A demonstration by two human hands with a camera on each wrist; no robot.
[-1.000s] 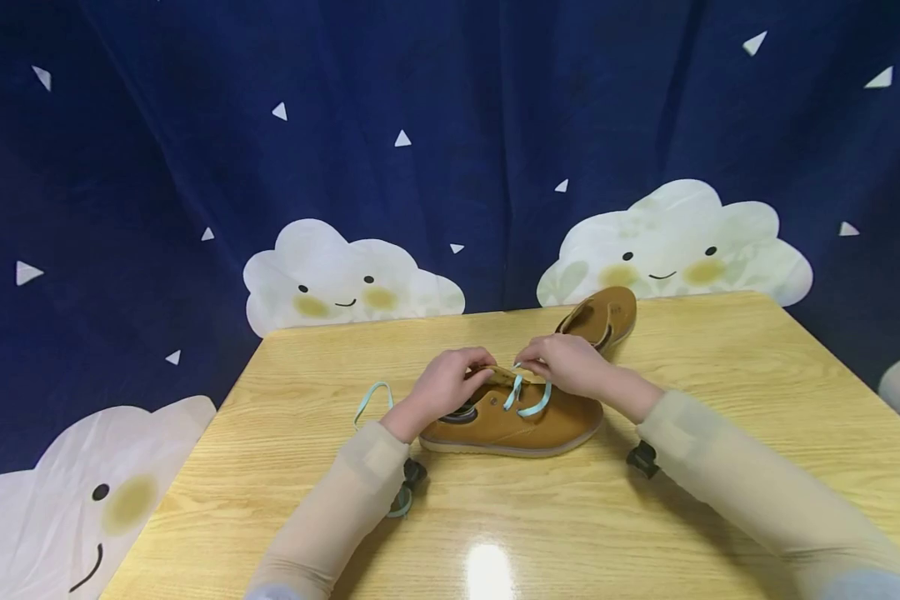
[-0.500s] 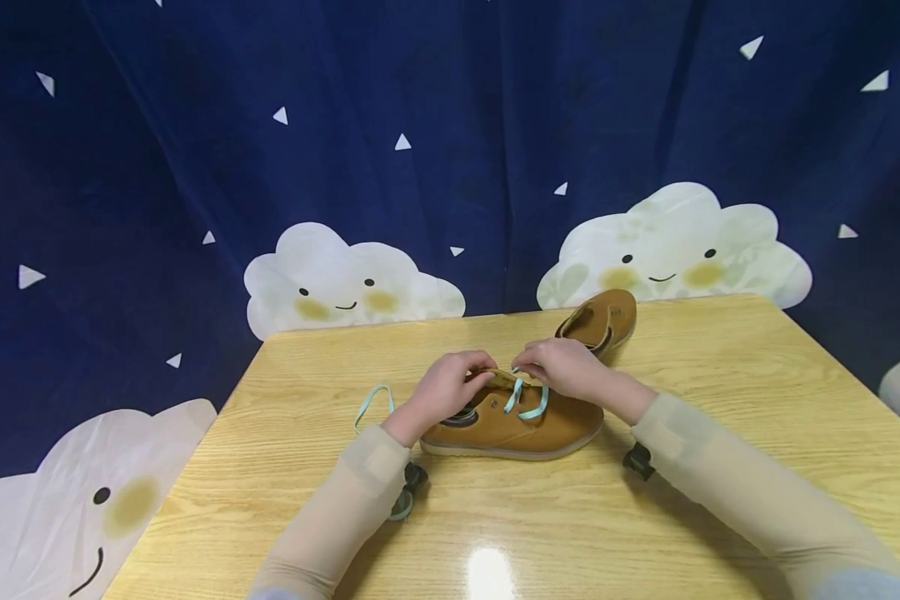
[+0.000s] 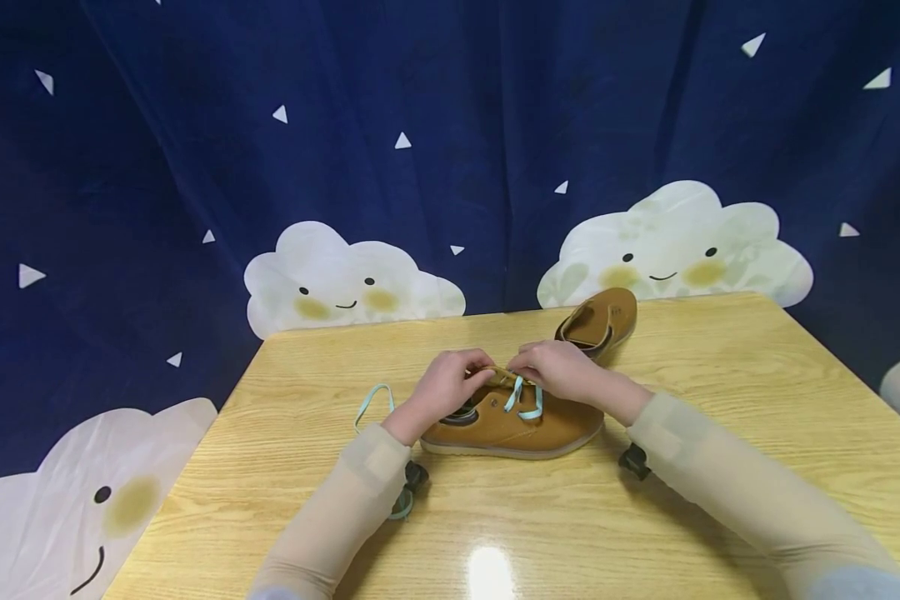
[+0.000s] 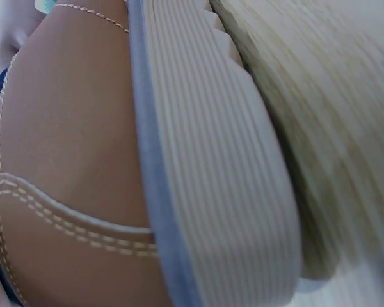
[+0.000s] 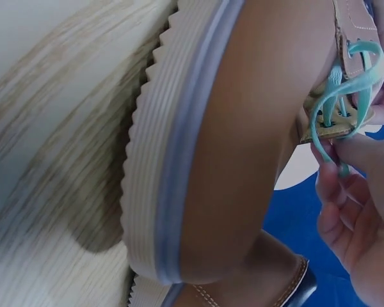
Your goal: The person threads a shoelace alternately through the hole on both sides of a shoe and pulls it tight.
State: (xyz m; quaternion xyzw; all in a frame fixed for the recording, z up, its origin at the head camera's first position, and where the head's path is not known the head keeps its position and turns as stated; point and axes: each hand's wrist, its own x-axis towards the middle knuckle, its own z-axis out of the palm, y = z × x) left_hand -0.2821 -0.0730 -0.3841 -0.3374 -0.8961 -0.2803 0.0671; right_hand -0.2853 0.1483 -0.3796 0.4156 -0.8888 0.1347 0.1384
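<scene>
The shoe is a warm tan, its ribbed sole cream, the lace mint-green; yellow wood-grained bench, beige sleeves, navy curtain with white triangles and smiling clouds.

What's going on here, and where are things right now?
A person is lacing a brown shoe on a wooden table. The left hand grips it near the opening, while the right hand pinches a teal lace. The lace runs through some eyelets, looped loosely and untied. Another brown shoe sits farther back.
</scene>
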